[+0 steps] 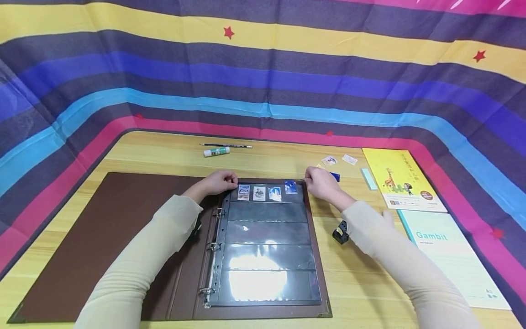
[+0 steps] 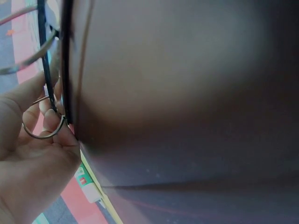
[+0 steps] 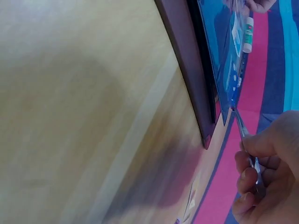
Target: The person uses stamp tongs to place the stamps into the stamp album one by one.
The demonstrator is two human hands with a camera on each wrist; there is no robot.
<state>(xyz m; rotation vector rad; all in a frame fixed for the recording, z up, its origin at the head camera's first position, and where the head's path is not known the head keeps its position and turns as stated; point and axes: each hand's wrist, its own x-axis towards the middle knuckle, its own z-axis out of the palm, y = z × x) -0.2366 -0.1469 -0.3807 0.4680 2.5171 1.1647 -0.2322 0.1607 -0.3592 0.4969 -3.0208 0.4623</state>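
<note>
An open brown ring binder (image 1: 123, 228) holds a black stamp page (image 1: 267, 233) with clear pockets. Three stamps (image 1: 259, 193) sit side by side in its top pocket, and a blue stamp (image 1: 290, 186) at the row's right end stands a little higher, over the pocket's upper edge. My left hand (image 1: 219, 182) pinches the page's top left corner, beside the uppermost metal ring (image 2: 44, 136). Metal tweezers (image 3: 242, 127) are held between thumb and fingers of my right hand (image 1: 322, 183), their tips right at the blue stamp's edge.
Behind the binder lie a glue stick (image 1: 217, 151) and a pencil (image 1: 238, 146). Loose stamps (image 1: 349, 159) lie beyond my right hand, near a pale blue bar (image 1: 369, 179). A yellow booklet (image 1: 402, 176) and a white notebook (image 1: 452, 262) lie at the right. Striped cloth (image 1: 267, 82) surrounds the table.
</note>
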